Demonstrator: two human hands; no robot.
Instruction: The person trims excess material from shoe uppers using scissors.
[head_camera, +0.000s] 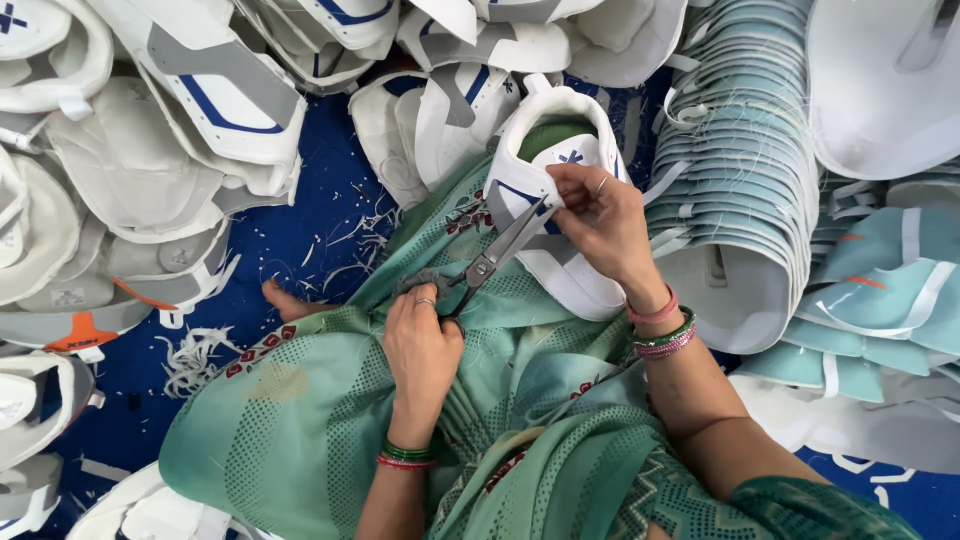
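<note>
White padded guard (560, 150) on lap, open scissors (497, 252) against it.

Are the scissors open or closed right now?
Open. The scissors, held in the left hand, have their two blades spread in a narrow V, tips at the white pad the right hand holds.

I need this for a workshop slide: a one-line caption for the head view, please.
Left hand works scissors at a white padded guard steadied by the right hand.

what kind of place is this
Probably a small workshop floor where padded sports guards are finished by hand. White padded guard pieces lie heaped around, a nested stack of pale teal moulded shells stands beside them, and thread trimmings litter the blue floor mat.
</note>
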